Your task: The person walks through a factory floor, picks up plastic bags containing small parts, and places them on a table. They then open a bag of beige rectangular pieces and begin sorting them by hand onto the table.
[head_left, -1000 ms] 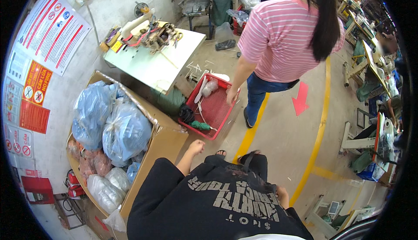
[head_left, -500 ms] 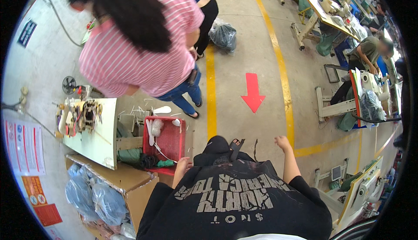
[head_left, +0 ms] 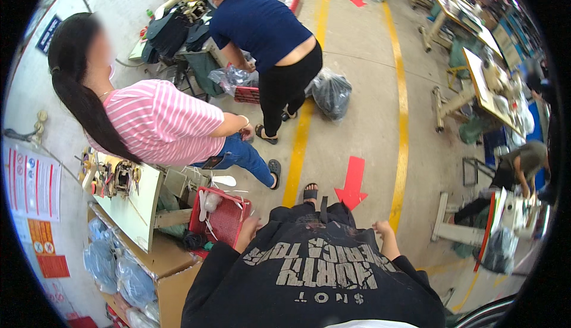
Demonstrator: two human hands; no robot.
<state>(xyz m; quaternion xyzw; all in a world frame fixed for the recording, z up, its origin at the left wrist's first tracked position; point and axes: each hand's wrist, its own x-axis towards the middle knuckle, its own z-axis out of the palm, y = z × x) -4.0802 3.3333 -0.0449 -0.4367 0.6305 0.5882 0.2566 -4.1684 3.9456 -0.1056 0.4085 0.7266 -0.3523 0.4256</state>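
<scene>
My left hand (head_left: 250,230) hangs at my left side, near a red plastic basket (head_left: 234,219), with a gap I cannot judge between them. Its fingers are loosely apart and nothing shows in them. White strips, a flat white piece and a clear plastic bundle (head_left: 212,202) lie in the basket. My right hand (head_left: 384,229) is held out low on my right, over bare floor, its fingers relaxed and slightly bent with nothing visible in them. One sandalled foot (head_left: 310,193) of mine is forward, beside a red floor arrow (head_left: 352,180).
On the left stand a machine table (head_left: 140,212) and a cardboard box (head_left: 176,289) of bagged goods. A person in a pink striped top (head_left: 172,117) stands ahead left; another in navy (head_left: 267,27) bends over a crate. A dark bag (head_left: 332,97) lies by the yellow line. Sewing tables (head_left: 476,81) line the right.
I have moved forward; my right hand has dropped lower. The person in pink has shifted left in view and turned, uncovering the bending person in navy and a heap of dark cloth.
</scene>
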